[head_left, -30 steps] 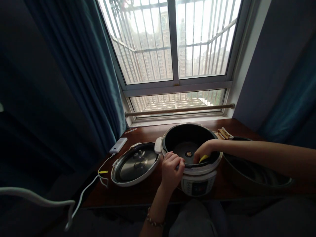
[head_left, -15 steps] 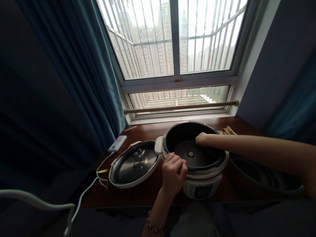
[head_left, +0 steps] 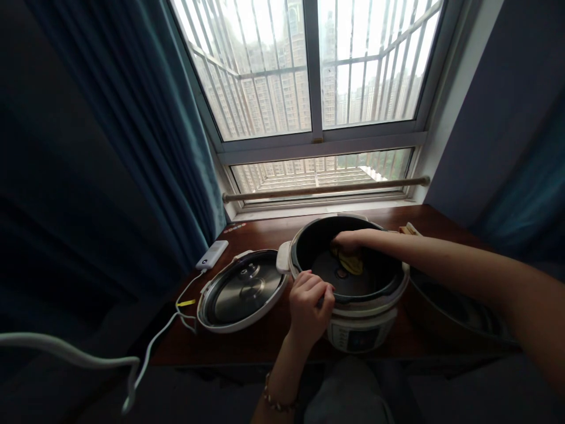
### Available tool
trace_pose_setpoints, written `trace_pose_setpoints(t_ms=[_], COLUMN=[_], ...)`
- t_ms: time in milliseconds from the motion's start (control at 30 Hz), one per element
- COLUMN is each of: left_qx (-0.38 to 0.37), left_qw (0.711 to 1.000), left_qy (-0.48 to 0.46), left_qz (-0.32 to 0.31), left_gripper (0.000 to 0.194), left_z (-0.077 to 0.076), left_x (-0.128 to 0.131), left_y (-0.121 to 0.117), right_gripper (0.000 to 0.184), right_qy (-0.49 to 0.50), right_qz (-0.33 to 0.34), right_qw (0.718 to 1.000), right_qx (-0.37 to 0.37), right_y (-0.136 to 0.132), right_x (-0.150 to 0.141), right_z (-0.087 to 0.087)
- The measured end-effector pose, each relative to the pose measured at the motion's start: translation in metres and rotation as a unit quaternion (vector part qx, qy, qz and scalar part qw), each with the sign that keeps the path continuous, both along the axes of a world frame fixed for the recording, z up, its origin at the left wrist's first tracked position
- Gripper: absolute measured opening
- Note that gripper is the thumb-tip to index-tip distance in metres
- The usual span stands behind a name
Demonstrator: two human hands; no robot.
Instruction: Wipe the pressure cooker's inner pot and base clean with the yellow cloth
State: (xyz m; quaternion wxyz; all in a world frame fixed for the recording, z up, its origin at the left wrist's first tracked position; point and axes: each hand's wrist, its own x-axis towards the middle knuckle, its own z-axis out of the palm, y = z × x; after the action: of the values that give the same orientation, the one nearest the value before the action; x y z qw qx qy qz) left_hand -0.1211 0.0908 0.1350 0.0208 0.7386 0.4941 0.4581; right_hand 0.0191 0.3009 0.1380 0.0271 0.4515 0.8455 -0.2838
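A white electric pressure cooker (head_left: pixel 364 335) stands uncovered on the dark wooden table, its dark inside facing up. My left hand (head_left: pixel 311 303) is closed over the cooker's near left rim. Deep inside, my right hand (head_left: pixel 348 240) presses a yellow cloth (head_left: pixel 352 263) against the bottom, close to the round centre piece. Some of its fingers are hidden by the cloth and by shadow. To the left, the cooker's lid (head_left: pixel 247 291) lies with its metal inner side up, near the cooker's side handle.
A white power bank (head_left: pixel 212 254) with a white cable (head_left: pixel 152 338) lies at the table's left. Right of the cooker, under my right forearm, is a large dark basin (head_left: pixel 459 309). Behind the table (head_left: pixel 265 237) are a barred window and a blue curtain (head_left: pixel 176 147).
My right hand has swept left and back across the cooker's bottom, and the yellow cloth now shows beneath it. My left hand stays on the rim.
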Motion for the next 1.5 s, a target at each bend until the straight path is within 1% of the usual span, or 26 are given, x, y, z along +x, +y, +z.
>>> trace_pose_setpoints(t_ms=[100,200,433,500,600,700,800,867,933,1000,1033,1067,1100,1133,1167,1200,1233,1300,1367,1400,1467,1500], left_qx=[-0.003,-0.001,-0.004,-0.005,-0.009,-0.011,-0.013,-0.02,-0.033,-0.052,-0.062,-0.072,-0.082,-0.092,-0.102,-0.112,-0.124,-0.154,-0.201,-0.234,-0.313,-0.348], left_qw=[1.0,1.0,1.0,1.0,1.0,1.0,0.999,0.999,0.998,0.996,0.995,0.993,0.993,0.992,0.991,0.989,0.985,0.969,0.937,0.915,0.865,0.841], left_qy=[0.001,0.002,0.011,0.013,0.016,0.021,0.027,0.034,0.05,0.072,0.079,0.083,0.083,0.082,0.082,0.089,0.104,0.149,0.194,0.208,0.216,0.22], left_qz=[0.002,0.003,0.007,0.008,0.012,0.014,0.011,0.004,-0.009,-0.025,-0.029,-0.029,-0.028,-0.027,-0.03,-0.04,-0.061,-0.125,-0.212,-0.256,-0.327,-0.351], left_gripper=[0.028,0.029,0.029,0.029,0.03,0.03,0.031,0.031,0.03,0.029,0.027,0.026,0.025,0.025,0.026,0.026,0.027,0.026,0.027,0.029,0.035,0.038], left_z=[-0.001,-0.001,0.0,0.001,0.001,0.001,0.002,0.004,0.01,0.018,0.022,0.028,0.033,0.039,0.045,0.051,0.056,0.063,0.066,0.065,0.059,0.055], left_x=[0.0,0.001,0.001,0.001,0.001,0.001,0.001,0.0,-0.002,-0.005,-0.006,-0.008,-0.009,-0.01,-0.01,-0.008,-0.006,0.003,0.018,0.027,0.045,0.054], left_y=[0.0,-0.001,-0.001,-0.002,-0.002,-0.002,-0.003,-0.004,-0.004,-0.004,-0.004,-0.003,-0.001,0.001,0.004,0.008,0.012,0.025,0.042,0.051,0.071,0.08], right_gripper=[0.017,0.016,0.013,0.012,0.01,0.011,0.015,0.015,0.014,0.017,0.021,0.024,0.027,0.029,0.031,0.032,0.032,0.032,0.031,0.03,0.026,0.025], right_qy=[-0.084,-0.146,-0.247,-0.258,-0.249,-0.208,-0.16,-0.136,-0.115,-0.084,-0.057,-0.019,0.025,0.069,0.106,0.135,0.161,0.2,0.234,0.25,0.277,0.286], right_qz=[0.032,0.048,0.085,0.107,0.145,0.171,0.168,0.155,0.134,0.094,0.062,0.024,-0.016,-0.05,-0.077,-0.095,-0.104,-0.108,-0.101,-0.102,-0.118,-0.131], right_qw=[0.995,0.986,0.952,0.942,0.932,0.933,0.952,0.968,0.982,0.992,0.994,0.991,0.982,0.971,0.962,0.956,0.953,0.943,0.924,0.91,0.88,0.865], right_qx=[-0.036,-0.067,-0.159,-0.185,-0.222,-0.239,-0.199,-0.141,-0.071,0.016,0.071,0.131,0.185,0.223,0.24,0.242,0.236,0.244,0.286,0.314,0.367,0.39], right_y=[0.002,0.0,-0.023,-0.033,-0.052,-0.072,-0.09,-0.1,-0.109,-0.12,-0.128,-0.137,-0.148,-0.159,-0.171,-0.182,-0.192,-0.205,-0.211,-0.211,-0.21,-0.209], right_x=[0.002,0.004,0.016,0.017,0.017,0.016,0.016,0.018,0.022,0.031,0.037,0.043,0.05,0.055,0.06,0.063,0.065,0.065,0.062,0.06,0.055,0.052], right_z=[0.002,0.002,-0.002,0.0,0.005,0.013,0.028,0.047,0.071,0.094,0.102,0.107,0.107,0.104,0.096,0.086,0.073,0.047,0.023,0.014,0.0,-0.005])
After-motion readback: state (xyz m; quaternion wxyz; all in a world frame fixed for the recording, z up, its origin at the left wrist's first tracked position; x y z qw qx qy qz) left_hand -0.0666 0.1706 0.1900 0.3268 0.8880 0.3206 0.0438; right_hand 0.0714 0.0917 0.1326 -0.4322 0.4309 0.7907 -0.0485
